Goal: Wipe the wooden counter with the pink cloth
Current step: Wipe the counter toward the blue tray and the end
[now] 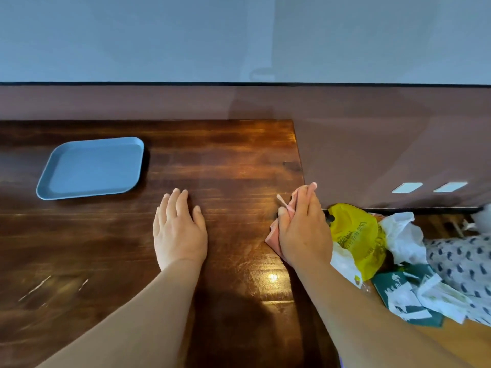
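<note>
Right hand (pixel 303 229) has the pink cloth (pixel 273 236) bunched under curled fingers (pixel 309 200), pressed on the table (pixel 233 160) at its right edge, well right of the blue tray (pixel 91 168). Left hand (pixel 179 229) lies flat, fingers straight, holding nothing, between tray and cloth. To wipe well: I'd flatten the cloth for more contact, run overlapping strokes along the grain toward the tray, then lift the tray and wipe under it. Count: one cloth, one tray, one yellow bag (pixel 356 235) amid clutter past the table's right edge.
</note>
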